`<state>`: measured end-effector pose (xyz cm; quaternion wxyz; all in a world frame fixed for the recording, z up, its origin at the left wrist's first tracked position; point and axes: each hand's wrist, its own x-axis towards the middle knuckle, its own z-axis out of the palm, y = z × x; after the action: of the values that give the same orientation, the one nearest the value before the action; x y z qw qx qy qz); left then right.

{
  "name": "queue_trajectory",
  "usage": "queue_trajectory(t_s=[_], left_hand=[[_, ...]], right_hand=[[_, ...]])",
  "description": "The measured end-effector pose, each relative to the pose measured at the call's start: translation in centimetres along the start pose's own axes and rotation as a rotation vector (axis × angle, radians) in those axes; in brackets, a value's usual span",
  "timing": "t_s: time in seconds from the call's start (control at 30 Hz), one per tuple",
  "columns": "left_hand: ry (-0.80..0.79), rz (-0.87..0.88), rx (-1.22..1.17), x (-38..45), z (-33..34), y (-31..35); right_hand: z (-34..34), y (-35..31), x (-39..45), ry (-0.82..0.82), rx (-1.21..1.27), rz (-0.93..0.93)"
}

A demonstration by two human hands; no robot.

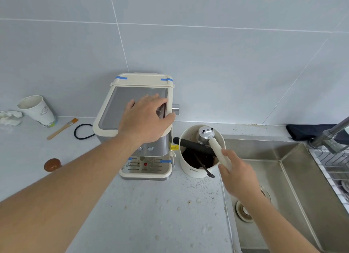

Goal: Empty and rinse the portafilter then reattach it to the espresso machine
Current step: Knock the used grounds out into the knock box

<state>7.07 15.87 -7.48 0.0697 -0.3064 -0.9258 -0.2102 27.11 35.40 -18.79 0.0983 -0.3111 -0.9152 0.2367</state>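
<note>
Two hands engaged. Portafilter [207,137] held inverted over knock box [200,152] at worktop's sink-side edge, handle gripped by right hand [236,175], likely for knocking out grounds. Espresso machine [139,124] steadied under flat, relaxed left hand [145,118].

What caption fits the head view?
Right hand holds portafilter inverted over knock box; left hand steadies espresso machine.
</note>
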Motion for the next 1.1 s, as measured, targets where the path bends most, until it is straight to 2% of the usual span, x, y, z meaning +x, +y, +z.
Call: queue_trajectory(t_s=[0.27,0.43,0.77,0.97,1.1], left_hand=[[-0.031,-0.011,0.029,0.1,0.1,-0.1],[-0.031,-0.017,0.03,0.0,0.0,0.0],[-0.018,-0.008,0.031,0.0,0.0,-0.1],[-0.011,-0.002,0.044,-0.1,0.2,-0.1],[-0.017,0.004,0.045,0.0,0.3,-0.3]], right_hand=[[-0.5,-0.2,-0.8,0.065,0.092,-0.033],[-0.2,0.2,-0.1,-0.041,0.058,0.006],[-0.2,0.6,0.0,-0.094,0.037,0.058],[-0.4,0.2,-0.1,-0.01,0.026,0.121],[-1.4,-0.3,-0.7,0.033,0.125,0.149]])
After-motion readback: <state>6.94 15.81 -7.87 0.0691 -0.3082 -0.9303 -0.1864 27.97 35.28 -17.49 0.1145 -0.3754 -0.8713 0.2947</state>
